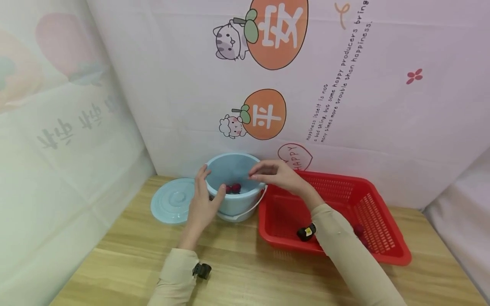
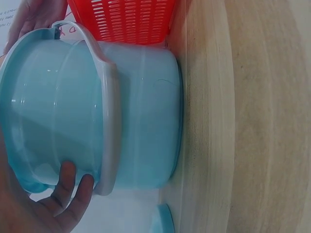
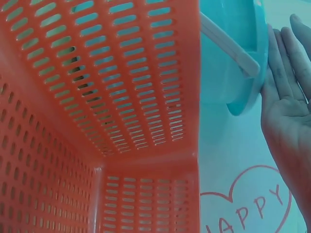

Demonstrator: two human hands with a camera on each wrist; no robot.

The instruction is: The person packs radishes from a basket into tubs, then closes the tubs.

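Note:
A light-blue bucket (image 1: 237, 206) with a white handle stands at the back of the table. Small dark-red round things (image 1: 236, 188) lie inside it. My left hand (image 1: 204, 206) is at the bucket's left side, fingers spread near the rim; the left wrist view shows fingertips (image 2: 68, 182) against its outer wall. My right hand (image 1: 277, 174) hovers over the bucket's right rim with bent, relaxed fingers, and nothing shows in it. The right wrist view shows its palm (image 3: 291, 107) beside the rim. A red basket (image 1: 275, 240) stands to the right.
The light-blue lid (image 1: 172, 202) lies flat on the wooden table (image 1: 245, 272), left of the bucket. More dark-red round things (image 1: 359, 230) sit in the basket, partly behind the right sleeve. A printed cloth (image 1: 183, 106) hangs close behind.

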